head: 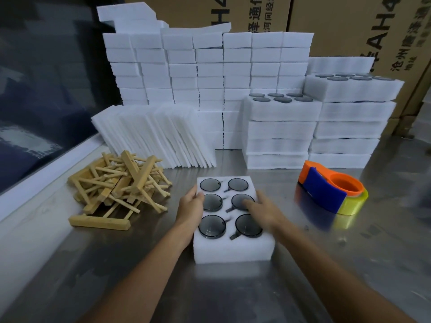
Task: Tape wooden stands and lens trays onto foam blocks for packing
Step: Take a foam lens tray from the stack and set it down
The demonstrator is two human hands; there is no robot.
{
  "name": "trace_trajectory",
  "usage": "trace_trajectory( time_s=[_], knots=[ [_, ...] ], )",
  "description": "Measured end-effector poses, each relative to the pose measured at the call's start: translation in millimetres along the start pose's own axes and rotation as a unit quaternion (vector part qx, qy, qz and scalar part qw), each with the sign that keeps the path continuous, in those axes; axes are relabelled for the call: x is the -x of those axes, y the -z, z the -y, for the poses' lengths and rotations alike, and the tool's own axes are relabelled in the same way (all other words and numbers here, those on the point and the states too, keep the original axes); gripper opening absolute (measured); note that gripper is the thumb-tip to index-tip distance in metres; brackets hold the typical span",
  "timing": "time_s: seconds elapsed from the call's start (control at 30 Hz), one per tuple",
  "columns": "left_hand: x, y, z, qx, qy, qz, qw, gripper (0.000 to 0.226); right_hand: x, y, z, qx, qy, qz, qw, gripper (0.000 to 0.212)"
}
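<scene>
Cardboard boxes behind foam stacks read "AH4"

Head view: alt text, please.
Both hands, left hand and right hand, rest on a foam lens tray holding six dark lenses, on a steel table. Wooden stands lie left, tape dispenser right, foam stacks behind.

At centre frame I see a white foam tray holding six smoky grey lenses with dark rims. Left of it, the wooden stands are pale yellow-tan. At right, the tape dispenser is orange and deep blue over a translucent yellow-green roll. The surface is dull silver-grey. Upper right, the cardboard boxes are brown with black lettering.
</scene>
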State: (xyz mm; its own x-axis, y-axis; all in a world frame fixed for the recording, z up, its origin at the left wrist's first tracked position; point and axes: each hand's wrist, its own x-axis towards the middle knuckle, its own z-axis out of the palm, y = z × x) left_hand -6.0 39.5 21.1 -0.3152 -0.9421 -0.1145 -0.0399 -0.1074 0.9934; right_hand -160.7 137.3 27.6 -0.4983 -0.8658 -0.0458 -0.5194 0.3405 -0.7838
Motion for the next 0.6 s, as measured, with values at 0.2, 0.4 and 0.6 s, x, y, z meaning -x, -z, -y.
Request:
trace_trajectory(
  time_s=[0.2, 0.4, 0.6],
  knots=[
    [7.1, 18.1, 9.0, 0.054, -0.022, 0.055, 0.997, 0.032, -48.3, -2.5, 14.5, 0.081, 0.052, -0.101, 0.990, 0.048],
    [10.3, 23.4, 17.2, 0.014, -0.061, 0.033, 0.998, 0.028, -126.5, -24.6, 70.9, 0.160, 0.123, -0.118, 0.972, 0.052],
    [4.5, 21.3, 24.1, -0.008, -0.079, 0.016, 0.997, 0.034, -186.6, -50.3, 108.3, 0.116, 0.165, -0.060, 0.978, 0.068]
  ],
)
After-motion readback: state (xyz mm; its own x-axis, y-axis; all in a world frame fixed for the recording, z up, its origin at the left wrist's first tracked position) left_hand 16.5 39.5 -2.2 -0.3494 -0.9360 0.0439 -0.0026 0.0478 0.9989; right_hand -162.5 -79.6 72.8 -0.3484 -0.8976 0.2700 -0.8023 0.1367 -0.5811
